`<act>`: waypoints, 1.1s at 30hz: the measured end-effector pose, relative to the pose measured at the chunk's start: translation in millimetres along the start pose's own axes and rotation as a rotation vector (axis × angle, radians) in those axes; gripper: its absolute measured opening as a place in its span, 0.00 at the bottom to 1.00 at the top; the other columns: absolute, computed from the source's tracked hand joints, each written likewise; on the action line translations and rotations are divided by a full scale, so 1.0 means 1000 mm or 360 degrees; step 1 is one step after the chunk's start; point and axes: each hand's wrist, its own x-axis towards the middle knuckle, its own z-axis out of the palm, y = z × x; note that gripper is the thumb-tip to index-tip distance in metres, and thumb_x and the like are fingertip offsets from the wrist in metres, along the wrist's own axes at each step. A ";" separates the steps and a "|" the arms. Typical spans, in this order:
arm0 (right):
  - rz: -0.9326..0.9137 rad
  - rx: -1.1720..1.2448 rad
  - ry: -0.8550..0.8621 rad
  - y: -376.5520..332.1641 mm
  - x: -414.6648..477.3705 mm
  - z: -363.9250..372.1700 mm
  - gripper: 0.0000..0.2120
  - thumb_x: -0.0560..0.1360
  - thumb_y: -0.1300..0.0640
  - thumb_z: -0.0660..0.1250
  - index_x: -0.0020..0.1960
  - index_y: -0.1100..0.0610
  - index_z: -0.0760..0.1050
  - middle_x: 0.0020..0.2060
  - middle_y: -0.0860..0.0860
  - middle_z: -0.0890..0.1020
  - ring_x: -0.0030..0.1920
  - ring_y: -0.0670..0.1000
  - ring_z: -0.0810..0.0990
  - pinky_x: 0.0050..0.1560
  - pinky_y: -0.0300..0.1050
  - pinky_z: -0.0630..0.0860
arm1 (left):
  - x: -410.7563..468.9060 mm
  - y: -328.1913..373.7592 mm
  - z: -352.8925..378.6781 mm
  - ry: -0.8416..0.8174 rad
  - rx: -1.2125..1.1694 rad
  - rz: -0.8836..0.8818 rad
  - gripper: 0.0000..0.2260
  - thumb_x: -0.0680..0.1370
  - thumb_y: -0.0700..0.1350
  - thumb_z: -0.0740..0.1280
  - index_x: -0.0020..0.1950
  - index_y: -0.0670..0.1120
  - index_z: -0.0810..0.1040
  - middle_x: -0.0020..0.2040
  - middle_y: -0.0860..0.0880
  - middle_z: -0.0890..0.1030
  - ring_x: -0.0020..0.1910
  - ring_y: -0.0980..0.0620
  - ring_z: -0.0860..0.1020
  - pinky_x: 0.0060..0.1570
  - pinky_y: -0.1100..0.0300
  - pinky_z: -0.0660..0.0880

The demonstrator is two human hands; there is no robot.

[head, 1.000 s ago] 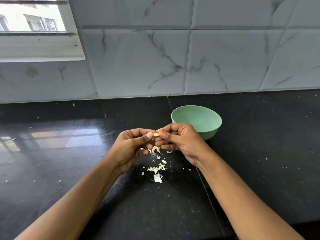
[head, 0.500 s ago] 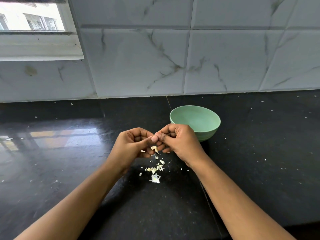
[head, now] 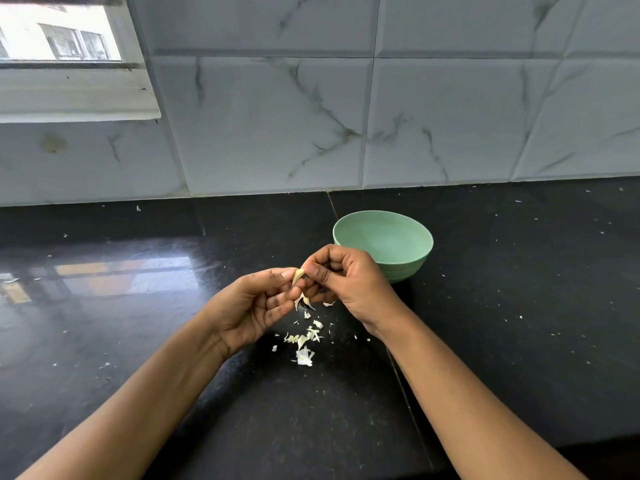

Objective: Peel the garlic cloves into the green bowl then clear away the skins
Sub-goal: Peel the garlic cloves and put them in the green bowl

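Garlic clove [head: 298, 274] is held between both hands, above the black counter [head: 519, 306] and just to the near left of the green bowl [head: 410, 268]. The left hand [head: 252, 306] pinches it with thumb and curled fingers. The right hand [head: 349, 285] pinches its top, with the other fingers curled in. Fingertips hide most of the clove. One skin strip [head: 303, 301] shows under the hands; I cannot tell if it hangs or lies. Loose skins [head: 304, 337] lie nearer on the counter. The right hand covers part of the bowl's near left side.
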 end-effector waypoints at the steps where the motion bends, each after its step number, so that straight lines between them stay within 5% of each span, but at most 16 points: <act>1: 0.0000 0.0041 -0.0006 -0.001 0.000 0.000 0.04 0.75 0.65 0.66 0.42 0.59 0.76 0.32 0.49 0.82 0.31 0.44 0.80 0.33 0.36 0.78 | 0.000 0.000 0.000 -0.0046 -0.0027 -0.0023 0.22 0.47 0.43 0.85 0.38 0.41 0.85 0.34 0.46 0.84 0.29 0.56 0.82 0.28 0.65 0.79; 13: 0.0002 0.0165 -0.0087 -0.004 0.001 -0.009 0.05 0.74 0.68 0.65 0.46 0.61 0.77 0.35 0.52 0.83 0.36 0.48 0.83 0.40 0.41 0.82 | 0.002 -0.002 -0.004 -0.0097 -0.0019 0.0141 0.29 0.44 0.43 0.86 0.43 0.41 0.86 0.36 0.44 0.84 0.32 0.56 0.83 0.29 0.68 0.78; 17: 0.0173 0.0071 -0.0222 -0.011 0.000 -0.016 0.11 0.75 0.71 0.63 0.52 0.58 0.76 0.41 0.51 0.85 0.43 0.48 0.84 0.39 0.40 0.81 | 0.003 -0.003 -0.004 0.0010 0.0027 0.0161 0.07 0.63 0.39 0.74 0.40 0.42 0.86 0.33 0.45 0.83 0.30 0.57 0.82 0.28 0.68 0.78; 20: 0.0397 -0.0070 -0.0393 -0.014 -0.004 -0.022 0.16 0.75 0.69 0.64 0.59 0.54 0.74 0.49 0.54 0.84 0.51 0.52 0.84 0.36 0.40 0.81 | 0.002 -0.003 -0.003 0.0089 0.0152 0.0217 0.07 0.66 0.37 0.68 0.36 0.43 0.85 0.32 0.47 0.82 0.29 0.58 0.81 0.28 0.69 0.77; 25: 0.0392 -0.0336 -0.0181 -0.013 -0.001 -0.019 0.01 0.74 0.62 0.70 0.45 0.58 0.78 0.36 0.52 0.85 0.34 0.47 0.83 0.33 0.38 0.77 | 0.000 -0.004 -0.001 0.0175 0.0438 0.0348 0.08 0.63 0.38 0.71 0.41 0.41 0.83 0.33 0.47 0.83 0.31 0.57 0.82 0.30 0.68 0.78; 28: 0.0350 -0.0417 -0.0041 -0.011 0.000 -0.017 0.07 0.68 0.62 0.75 0.37 0.59 0.77 0.29 0.53 0.83 0.26 0.46 0.78 0.28 0.37 0.74 | 0.000 -0.006 0.000 0.0255 0.0629 0.0551 0.10 0.61 0.40 0.73 0.41 0.42 0.82 0.33 0.45 0.83 0.32 0.55 0.81 0.33 0.67 0.77; 33: 0.0318 -0.0379 -0.0008 -0.011 -0.001 -0.015 0.04 0.72 0.65 0.71 0.43 0.59 0.76 0.29 0.52 0.79 0.28 0.45 0.77 0.26 0.37 0.75 | 0.002 -0.008 0.000 0.0338 0.0742 0.0697 0.09 0.60 0.42 0.75 0.38 0.44 0.83 0.33 0.44 0.83 0.32 0.53 0.81 0.36 0.63 0.78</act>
